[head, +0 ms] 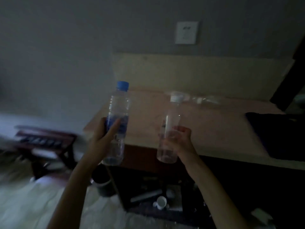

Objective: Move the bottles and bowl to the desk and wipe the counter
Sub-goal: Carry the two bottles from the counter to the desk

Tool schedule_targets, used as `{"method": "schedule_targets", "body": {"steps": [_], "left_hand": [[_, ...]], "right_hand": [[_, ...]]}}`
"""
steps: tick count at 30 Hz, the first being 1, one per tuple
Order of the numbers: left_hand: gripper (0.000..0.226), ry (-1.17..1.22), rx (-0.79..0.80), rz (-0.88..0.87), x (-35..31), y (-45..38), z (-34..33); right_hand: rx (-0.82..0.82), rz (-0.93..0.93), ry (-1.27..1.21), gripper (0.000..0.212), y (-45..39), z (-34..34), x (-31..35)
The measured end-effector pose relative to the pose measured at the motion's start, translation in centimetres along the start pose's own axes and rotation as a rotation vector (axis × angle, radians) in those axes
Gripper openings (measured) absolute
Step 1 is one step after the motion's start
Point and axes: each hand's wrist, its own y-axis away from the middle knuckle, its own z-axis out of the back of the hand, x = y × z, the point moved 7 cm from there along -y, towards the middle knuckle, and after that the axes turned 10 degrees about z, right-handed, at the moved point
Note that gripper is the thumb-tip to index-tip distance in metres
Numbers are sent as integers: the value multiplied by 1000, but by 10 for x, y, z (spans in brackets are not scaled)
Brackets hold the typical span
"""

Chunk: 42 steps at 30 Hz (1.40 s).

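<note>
A pale desk [206,126] with a raised back panel fills the centre of a dim, blurred view; a dark cloth-like object [279,134] lies at its right edge. Two clear bottles are held upright in the air over the desk's near edge. The left hand [105,134] has its fingers wrapped round the blue-capped bottle [118,113] at its blue label. The right hand [179,139] grips the lower half of the white-capped bottle [171,123]. A white wall socket [186,32] sits above the back panel.
</note>
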Motion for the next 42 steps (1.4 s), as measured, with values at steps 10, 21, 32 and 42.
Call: {"method": "schedule_targets", "body": {"steps": [10,21,32,42], "left_hand": [[59,162,-703,449,161,311,219],[69,297,-1011,540,240,438,368],[44,426,-1080,473,271,428,612],[96,401,-1094,584,355,340,806]], "right_hand": [[916,-395,-44,88,222,-219,-139],[1144,-456,180,42,324,-412,-209],[1235,-345,226,66,361,-683,-205],[1224,-518,136,70,342,-907,-258]]}}
